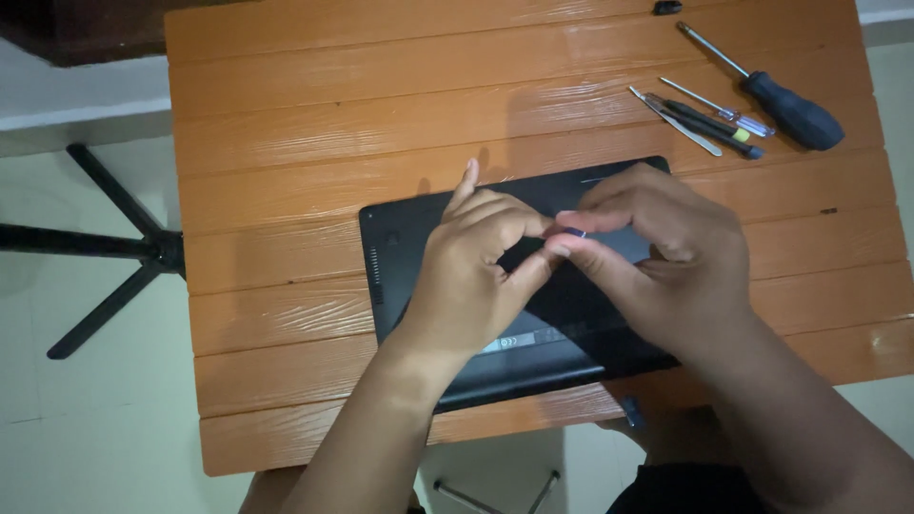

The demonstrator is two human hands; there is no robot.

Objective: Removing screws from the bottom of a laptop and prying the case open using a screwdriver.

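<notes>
Lying at the far right of the orange slatted surface [286, 114], a big screwdriver [795, 109] and slimmer tools [705, 119] sit well clear. Both hands, left [471, 276] and right [657, 257], cover the laptop [400, 247], a black slab, underside up, mid-surface; their fingertips pinch together on something too small to tell.

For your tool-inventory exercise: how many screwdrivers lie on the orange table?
3, all at the table's far right corner: a large black-handled screwdriver, a small clear-handled screwdriver, a slim black screwdriver. Metal tweezers lie alongside.
</notes>
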